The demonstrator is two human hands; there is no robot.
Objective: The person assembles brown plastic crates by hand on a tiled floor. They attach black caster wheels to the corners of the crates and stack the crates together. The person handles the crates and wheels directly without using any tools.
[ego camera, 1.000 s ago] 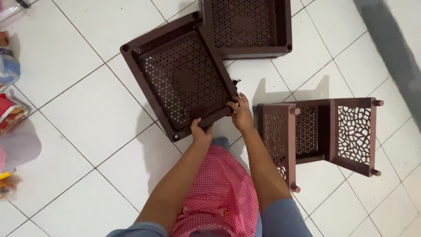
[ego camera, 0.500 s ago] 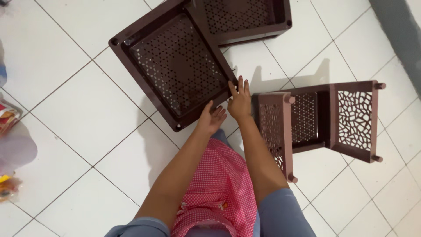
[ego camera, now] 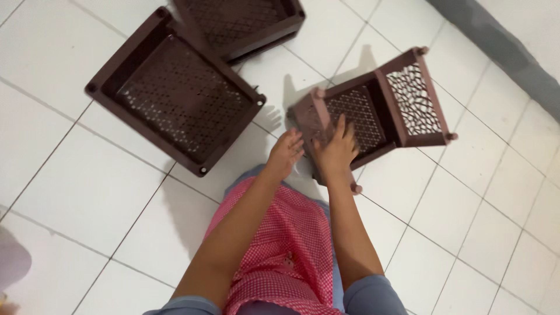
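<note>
A brown perforated plastic tray (ego camera: 175, 93) lies flat on the white tiled floor at upper left. To its right stands a brown rack section (ego camera: 373, 111) on its side, with lattice end panels. My right hand (ego camera: 335, 149) rests with fingers spread on the near panel of this rack section. My left hand (ego camera: 284, 153) hovers open just left of it, between the rack section and the tray, holding nothing. A red checked cloth (ego camera: 280, 251) covers my lap below.
A second brown perforated tray (ego camera: 245, 23) lies at the top, partly overlapping the first. A grey strip along the wall base (ego camera: 501, 46) runs across the upper right. White tiles (ego camera: 76, 192) surround everything.
Both hands let go of the flat tray's corner and moved right to the rack section. The view shifted, so the tray now lies further left.
</note>
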